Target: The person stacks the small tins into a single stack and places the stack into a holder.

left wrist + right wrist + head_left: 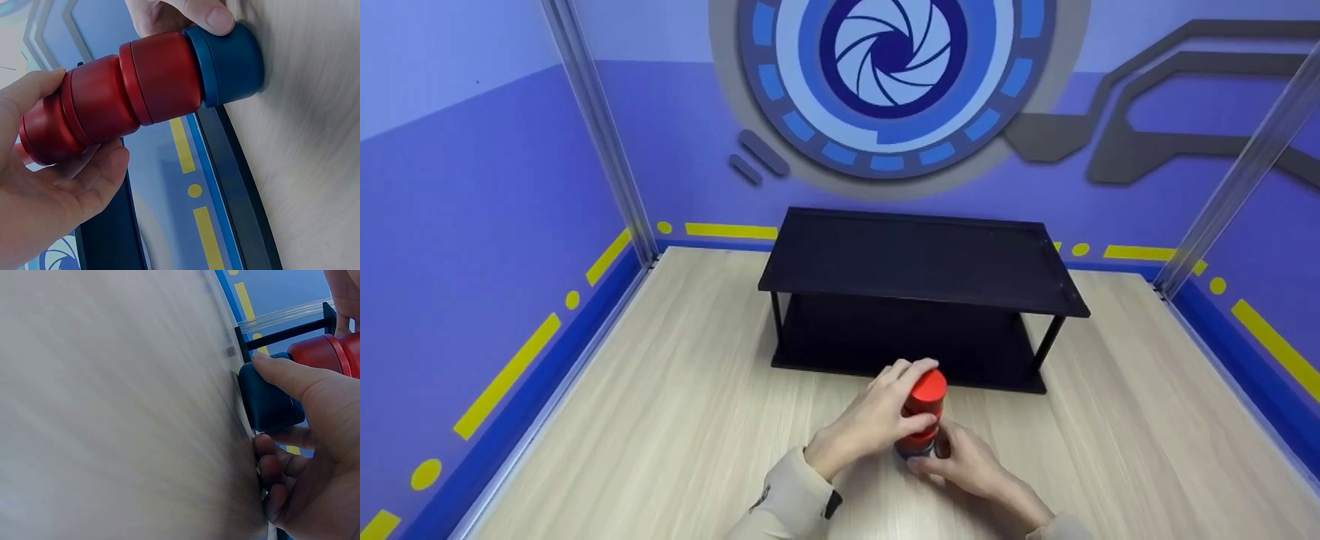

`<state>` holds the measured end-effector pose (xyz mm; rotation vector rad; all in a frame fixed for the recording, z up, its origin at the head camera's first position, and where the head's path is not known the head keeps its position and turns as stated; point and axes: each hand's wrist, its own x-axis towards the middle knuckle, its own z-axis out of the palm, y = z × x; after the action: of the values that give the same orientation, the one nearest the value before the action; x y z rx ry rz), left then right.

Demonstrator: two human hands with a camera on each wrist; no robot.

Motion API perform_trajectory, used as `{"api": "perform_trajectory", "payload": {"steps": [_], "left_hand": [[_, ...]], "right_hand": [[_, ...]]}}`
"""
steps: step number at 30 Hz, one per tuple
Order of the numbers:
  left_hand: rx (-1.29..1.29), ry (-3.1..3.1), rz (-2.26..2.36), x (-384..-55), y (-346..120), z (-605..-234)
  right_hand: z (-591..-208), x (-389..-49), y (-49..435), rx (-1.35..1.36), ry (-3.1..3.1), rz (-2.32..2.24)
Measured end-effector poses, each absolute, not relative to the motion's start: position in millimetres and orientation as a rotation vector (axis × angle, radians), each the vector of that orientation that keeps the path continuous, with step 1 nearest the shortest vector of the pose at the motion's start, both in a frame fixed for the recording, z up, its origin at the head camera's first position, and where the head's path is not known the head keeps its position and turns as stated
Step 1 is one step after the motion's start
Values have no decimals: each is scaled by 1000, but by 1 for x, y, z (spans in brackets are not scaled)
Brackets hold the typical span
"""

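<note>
A stack of small, rounded containers stands on the table in front of the shelf. Red ones [101, 93] form the upper part, and a dark blue one [236, 67] is at the bottom, on or just above the tabletop. My left hand [870, 420] grips the upper red part, its thumb on one side and fingers on the other. Low down, my right hand [971, 461] holds the blue container [270, 399] between thumb and fingers. In the left wrist view the stack looks continuous, each piece touching its neighbour.
Behind the hands is a black two-tier shelf [915, 259] with thin posts; its lower board [847, 330] lies on the wooden table [690, 420]. Blue-purple panels [495, 225] with metal corner posts [607, 142] enclose the table at the back and sides.
</note>
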<state>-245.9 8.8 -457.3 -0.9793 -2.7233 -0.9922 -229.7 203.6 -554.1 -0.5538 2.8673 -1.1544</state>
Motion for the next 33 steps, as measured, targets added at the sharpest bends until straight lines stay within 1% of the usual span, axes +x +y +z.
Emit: {"api": "perform_trajectory", "payload": {"steps": [13, 27, 33], "left_hand": [[-997, -2768, -959, -246, 11, -459], [-1002, -2791, -1041, -246, 8, -463], [-955, -2843, -1113, -246, 2, -465]], "right_hand": [[-558, -229, 205, -549, 2876, -1152], [-553, -231, 206, -552, 2820, -1148], [-551, -231, 205, -573, 2837, -1118]]}}
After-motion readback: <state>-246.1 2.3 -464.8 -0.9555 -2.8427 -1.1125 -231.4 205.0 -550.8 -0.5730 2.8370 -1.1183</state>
